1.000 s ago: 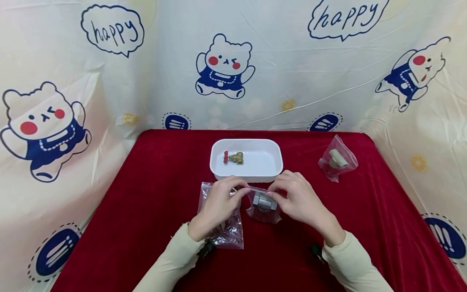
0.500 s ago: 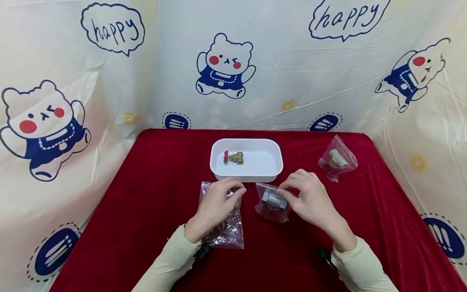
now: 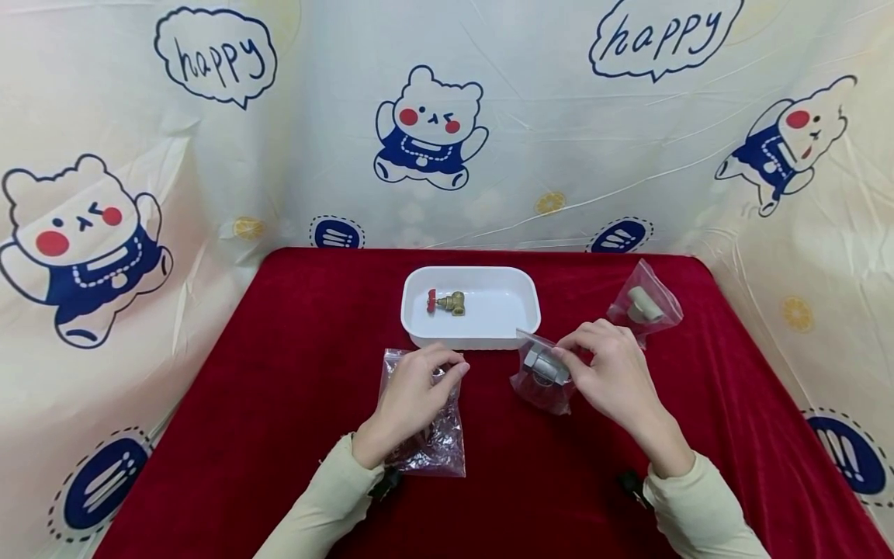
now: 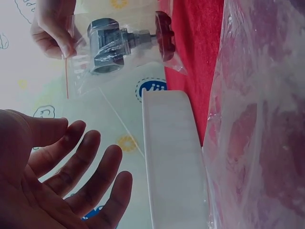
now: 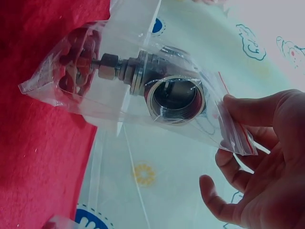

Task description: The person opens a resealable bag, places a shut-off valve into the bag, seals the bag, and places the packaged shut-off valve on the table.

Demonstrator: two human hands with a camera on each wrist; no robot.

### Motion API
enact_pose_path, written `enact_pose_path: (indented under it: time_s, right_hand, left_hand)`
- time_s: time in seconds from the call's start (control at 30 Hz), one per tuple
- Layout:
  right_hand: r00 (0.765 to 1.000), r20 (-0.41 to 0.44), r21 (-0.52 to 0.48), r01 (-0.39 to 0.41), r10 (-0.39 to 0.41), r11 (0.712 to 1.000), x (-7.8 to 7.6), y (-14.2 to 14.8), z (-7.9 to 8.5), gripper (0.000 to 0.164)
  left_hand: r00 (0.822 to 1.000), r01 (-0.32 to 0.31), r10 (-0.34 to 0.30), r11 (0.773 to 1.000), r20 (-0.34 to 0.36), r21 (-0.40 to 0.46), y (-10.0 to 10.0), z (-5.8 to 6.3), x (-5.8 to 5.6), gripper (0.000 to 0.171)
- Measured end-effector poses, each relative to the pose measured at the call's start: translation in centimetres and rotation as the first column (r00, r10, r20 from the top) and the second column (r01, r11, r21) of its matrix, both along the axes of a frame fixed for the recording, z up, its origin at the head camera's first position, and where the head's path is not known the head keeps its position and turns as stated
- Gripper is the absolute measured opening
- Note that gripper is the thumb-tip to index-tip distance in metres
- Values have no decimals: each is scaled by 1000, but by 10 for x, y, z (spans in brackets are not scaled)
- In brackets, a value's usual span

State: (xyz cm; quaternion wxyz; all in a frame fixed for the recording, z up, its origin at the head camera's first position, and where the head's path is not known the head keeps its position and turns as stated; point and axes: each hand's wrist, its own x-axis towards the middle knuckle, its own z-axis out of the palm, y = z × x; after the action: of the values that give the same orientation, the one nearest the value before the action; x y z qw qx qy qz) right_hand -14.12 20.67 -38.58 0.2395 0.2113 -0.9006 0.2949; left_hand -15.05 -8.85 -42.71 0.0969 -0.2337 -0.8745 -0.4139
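Observation:
My right hand (image 3: 615, 373) pinches the zip edge of a small transparent zip bag (image 3: 538, 396) between thumb and fingers. Inside that bag is a grey metal gate valve (image 5: 152, 71) with a red handwheel (image 5: 78, 62); its threaded opening faces the right wrist camera. The bag hangs off the cloth, in front of the tray's right end. My left hand (image 3: 412, 396) holds nothing, its fingers loosely bent and apart in the left wrist view. It hovers over a flat transparent zip bag (image 3: 438, 446) on the table and partly hides it.
A white tray (image 3: 499, 310) stands behind the hands, with a brass valve (image 3: 454, 303) with a red handwheel at its left. Another zip bag (image 3: 667, 310) holding a beige fitting (image 3: 644, 304) lies at the right. Red cloth (image 3: 293, 373) covers the table; printed curtains surround it.
Both hands pinched the bag's top edge a second ago. My left hand has let go and stays near its place, while my right hand has carried the bagged valve to the right.

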Motion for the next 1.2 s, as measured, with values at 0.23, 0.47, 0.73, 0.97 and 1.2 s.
enact_pose_path:
  time_s: [0.23,0.47,0.73,0.97,1.2]
  right_hand:
    - [997,-18,-5,76,-76,997,-6,9,-3,11]
    - [991,-45,-32,122,-124,992,-19,21,-7,8]
    - [973,-3,-58,230,-231,971,-28,32,-7,4]
    - [945,87,-93,324,-317,941,-37,39,-5,8]
    - [932,57,-108,362,-358,926,-51,46,-10,11]
  left_hand:
    - [1000,1,-1,1000,-9,-11,1,-1,0,8]
    - [1000,-4,4,1000,-2,0,0,-2,1,11]
    - [1000,-5,5,1000,-1,2,-1,-2,1,12]
    - [1000,-4,4,1000,-4,-1,-2,-1,1,12]
    - [1000,-20,20,1000,5,-13,-2,-2,4,13]
